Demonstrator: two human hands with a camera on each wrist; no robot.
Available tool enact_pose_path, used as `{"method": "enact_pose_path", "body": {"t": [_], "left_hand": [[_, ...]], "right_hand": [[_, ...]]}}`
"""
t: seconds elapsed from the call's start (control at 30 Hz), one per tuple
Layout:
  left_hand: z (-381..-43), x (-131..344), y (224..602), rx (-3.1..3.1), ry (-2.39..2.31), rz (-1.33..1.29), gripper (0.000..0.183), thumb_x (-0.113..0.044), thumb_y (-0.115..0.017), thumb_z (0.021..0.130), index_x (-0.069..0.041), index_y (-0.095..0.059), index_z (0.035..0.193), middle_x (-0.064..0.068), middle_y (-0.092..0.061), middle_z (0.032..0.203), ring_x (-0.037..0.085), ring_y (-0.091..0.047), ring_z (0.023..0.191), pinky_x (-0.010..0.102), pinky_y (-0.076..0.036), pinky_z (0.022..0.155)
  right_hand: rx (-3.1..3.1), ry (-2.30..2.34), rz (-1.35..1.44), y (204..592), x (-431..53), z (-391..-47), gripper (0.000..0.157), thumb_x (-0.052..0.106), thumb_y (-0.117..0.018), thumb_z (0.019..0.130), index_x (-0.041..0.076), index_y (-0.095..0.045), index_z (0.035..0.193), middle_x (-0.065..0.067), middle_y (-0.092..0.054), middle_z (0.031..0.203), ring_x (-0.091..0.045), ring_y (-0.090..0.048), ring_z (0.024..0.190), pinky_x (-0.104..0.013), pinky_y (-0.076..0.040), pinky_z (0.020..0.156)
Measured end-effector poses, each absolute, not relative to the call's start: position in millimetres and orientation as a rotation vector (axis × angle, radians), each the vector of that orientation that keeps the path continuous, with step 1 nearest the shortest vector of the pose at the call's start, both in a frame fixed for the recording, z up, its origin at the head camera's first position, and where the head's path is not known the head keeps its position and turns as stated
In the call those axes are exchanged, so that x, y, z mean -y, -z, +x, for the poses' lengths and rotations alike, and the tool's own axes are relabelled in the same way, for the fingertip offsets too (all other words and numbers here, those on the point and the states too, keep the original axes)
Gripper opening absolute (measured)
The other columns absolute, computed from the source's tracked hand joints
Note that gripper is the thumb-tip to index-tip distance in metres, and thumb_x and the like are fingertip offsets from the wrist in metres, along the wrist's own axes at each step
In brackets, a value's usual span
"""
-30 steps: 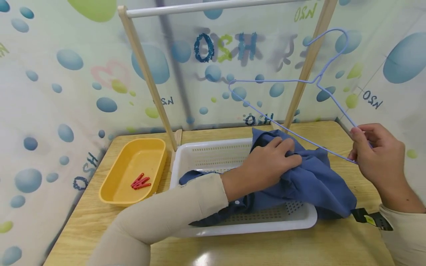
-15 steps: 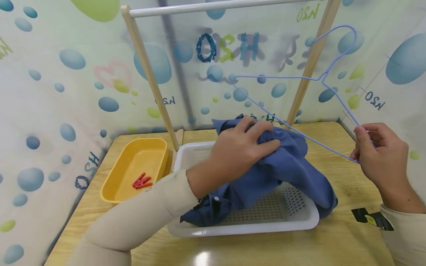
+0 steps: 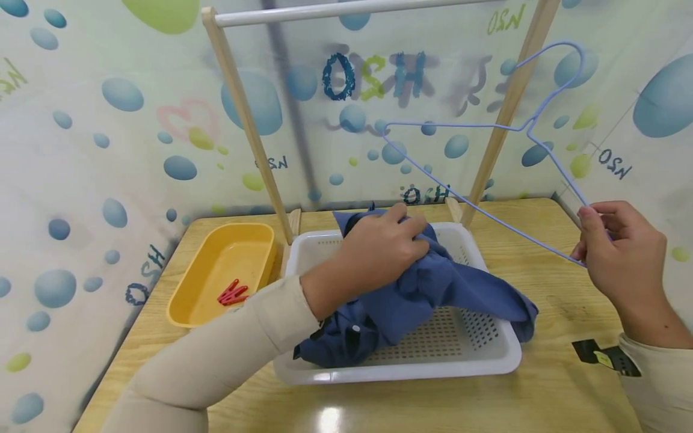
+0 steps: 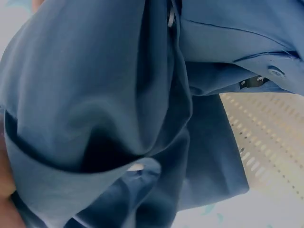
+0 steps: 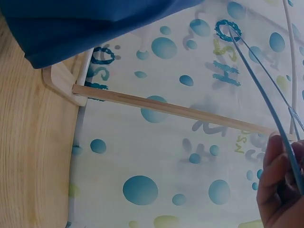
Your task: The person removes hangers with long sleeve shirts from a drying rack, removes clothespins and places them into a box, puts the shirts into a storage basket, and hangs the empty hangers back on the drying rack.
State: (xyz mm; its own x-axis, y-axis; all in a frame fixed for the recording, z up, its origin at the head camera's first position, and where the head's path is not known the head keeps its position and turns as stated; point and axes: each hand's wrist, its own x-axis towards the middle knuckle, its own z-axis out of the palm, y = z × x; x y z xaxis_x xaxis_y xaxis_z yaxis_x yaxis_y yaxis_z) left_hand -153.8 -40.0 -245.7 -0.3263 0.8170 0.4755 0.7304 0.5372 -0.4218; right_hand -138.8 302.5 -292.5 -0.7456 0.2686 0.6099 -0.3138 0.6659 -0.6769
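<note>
My left hand (image 3: 373,249) grips a bunched blue button-up shirt (image 3: 403,313) over the white perforated basket (image 3: 411,370). Part of the shirt lies in the basket; one end hangs past its right rim. The left wrist view shows the shirt's folds (image 4: 95,71), pale buttons and a black label (image 4: 254,81). Off to the right, my right hand (image 3: 625,255) pinches a light blue wire hanger (image 3: 449,124) at one lower corner, its hook up. Shirt cloth (image 5: 95,28) crosses the top of the right wrist view, apart from the hanger (image 5: 270,107).
A yellow tray (image 3: 200,258) with several red clothespins (image 3: 233,293) stands left of the basket. Behind rises a rack with wooden posts (image 3: 246,120) and a pale rod (image 3: 325,11). The wooden table (image 3: 541,240) meets a patterned back wall.
My left hand has moved left with the shirt, drawing the cloth off the basket's right side and lowering slightly at the end. The right hand and hanger stay nearly still.
</note>
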Motion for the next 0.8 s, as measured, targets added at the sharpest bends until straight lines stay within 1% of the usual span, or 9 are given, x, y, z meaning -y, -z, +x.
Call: {"method": "enact_pose_path", "body": {"t": [0.03,0.1,0.2,0.33,0.37,0.5,0.63,0.77,0.8], "left_hand": [[-154.6,38.7,247.9,2.172,-0.205,-1.265,0.027,-0.017,-0.054,0.104,-0.025,-0.077,0.091,0.000,-0.066,0.105,0.020,-0.058,0.086,0.027,-0.052,0.058],[-156.2,35.4,252.2,2.267,-0.276,-1.307,0.028,-0.020,-0.052,0.105,-0.026,-0.078,0.096,0.000,-0.067,0.107,0.019,-0.059,0.089,0.028,-0.053,0.058],[-159.9,28.9,262.7,2.364,-0.365,-1.370,0.027,-0.023,-0.052,0.105,-0.028,-0.078,0.099,-0.001,-0.067,0.109,0.018,-0.059,0.090,0.029,-0.055,0.060],[-166.4,18.6,286.2,2.419,-0.510,-1.423,0.028,-0.023,-0.051,0.105,-0.027,-0.078,0.101,-0.003,-0.067,0.108,0.016,-0.059,0.086,0.029,-0.056,0.061],[-168.4,16.2,293.2,2.428,-0.547,-1.431,0.029,-0.023,-0.050,0.105,-0.027,-0.079,0.101,-0.003,-0.068,0.108,0.015,-0.059,0.085,0.029,-0.057,0.062],[-176.9,8.3,318.0,2.468,-0.662,-1.444,0.029,-0.022,-0.050,0.105,-0.026,-0.079,0.102,-0.005,-0.069,0.112,0.014,-0.062,0.087,0.028,-0.058,0.064],[-185.0,3.6,335.8,2.536,-0.666,-1.467,0.029,-0.024,-0.049,0.106,-0.025,-0.078,0.104,-0.005,-0.070,0.113,0.015,-0.065,0.090,0.029,-0.059,0.068],[-193.0,0.9,348.2,2.640,-0.613,-1.508,0.031,-0.027,-0.046,0.107,-0.024,-0.077,0.107,-0.004,-0.071,0.111,0.017,-0.066,0.094,0.032,-0.059,0.075],[-195.0,0.3,350.7,2.673,-0.599,-1.516,0.031,-0.028,-0.046,0.107,-0.024,-0.076,0.108,-0.003,-0.070,0.111,0.017,-0.066,0.094,0.033,-0.059,0.077]], "right_hand": [[2.169,-1.059,0.033,292.6,-302.6,-138.5,0.017,0.013,-0.058,0.100,0.029,-0.060,0.099,0.021,-0.051,0.063,0.009,-0.048,0.043,-0.006,-0.041,0.047],[2.171,-1.062,0.029,292.6,-302.8,-138.1,0.019,0.014,-0.058,0.100,0.032,-0.058,0.099,0.020,-0.051,0.063,0.009,-0.048,0.043,-0.006,-0.041,0.047],[2.172,-1.069,0.024,293.0,-303.1,-138.1,0.018,0.013,-0.058,0.100,0.031,-0.059,0.099,0.021,-0.052,0.063,0.008,-0.048,0.043,-0.006,-0.041,0.046],[2.173,-1.083,0.022,294.7,-303.5,-138.6,0.019,0.011,-0.059,0.099,0.030,-0.060,0.099,0.023,-0.053,0.063,0.007,-0.048,0.042,-0.007,-0.040,0.045],[2.176,-1.084,0.020,295.3,-303.7,-138.9,0.022,0.010,-0.059,0.099,0.032,-0.059,0.099,0.022,-0.053,0.064,0.007,-0.048,0.042,-0.007,-0.040,0.045],[2.184,-1.082,0.015,297.3,-304.5,-140.2,0.023,0.010,-0.059,0.099,0.033,-0.058,0.099,0.021,-0.052,0.063,0.008,-0.048,0.043,-0.007,-0.040,0.045],[2.184,-1.091,0.020,298.7,-305.7,-141.4,0.020,0.010,-0.059,0.100,0.030,-0.060,0.099,0.022,-0.051,0.061,0.008,-0.048,0.043,-0.007,-0.040,0.046],[2.183,-1.088,0.036,300.7,-307.5,-143.1,0.013,0.010,-0.059,0.100,0.023,-0.063,0.100,0.024,-0.052,0.062,0.009,-0.048,0.044,-0.007,-0.040,0.046],[2.182,-1.088,0.039,301.2,-307.9,-143.6,0.010,0.011,-0.059,0.100,0.019,-0.064,0.100,0.024,-0.052,0.062,0.009,-0.048,0.044,-0.007,-0.040,0.046]]}}
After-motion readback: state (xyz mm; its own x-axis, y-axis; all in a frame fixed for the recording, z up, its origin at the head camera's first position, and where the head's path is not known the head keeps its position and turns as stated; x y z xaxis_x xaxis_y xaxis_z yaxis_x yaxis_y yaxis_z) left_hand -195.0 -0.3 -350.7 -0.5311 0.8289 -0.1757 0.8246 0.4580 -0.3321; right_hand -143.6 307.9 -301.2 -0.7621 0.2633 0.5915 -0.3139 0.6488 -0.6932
